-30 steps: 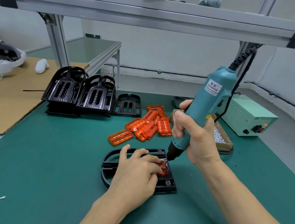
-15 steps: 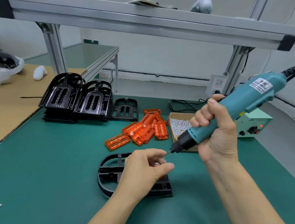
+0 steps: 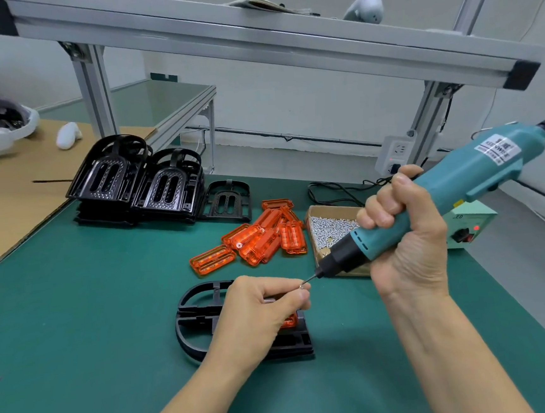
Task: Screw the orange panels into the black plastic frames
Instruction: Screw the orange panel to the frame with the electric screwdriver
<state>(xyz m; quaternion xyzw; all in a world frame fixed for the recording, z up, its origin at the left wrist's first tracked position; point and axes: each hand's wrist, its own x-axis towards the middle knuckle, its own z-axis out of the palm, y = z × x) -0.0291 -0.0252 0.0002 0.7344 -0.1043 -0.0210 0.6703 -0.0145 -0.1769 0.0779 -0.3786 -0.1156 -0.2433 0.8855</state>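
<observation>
A black plastic frame lies flat on the green mat in front of me, with an orange panel seated in it, mostly hidden under my left hand. My left hand hovers above the frame and pinches a small silver screw between thumb and forefinger. My right hand grips a teal electric screwdriver, held tilted, its bit tip touching the screw. Several loose orange panels lie in a pile beyond the frame.
A cardboard box of screws sits right of the orange pile. Stacks of black frames stand at the back left. A green power supply is at the right. An aluminium rail runs overhead. Cardboard sheet lies left.
My right hand lifted the screwdriver off the frame and tilted it flatter. My left hand rose from the orange panel and now holds a screw against the bit tip.
</observation>
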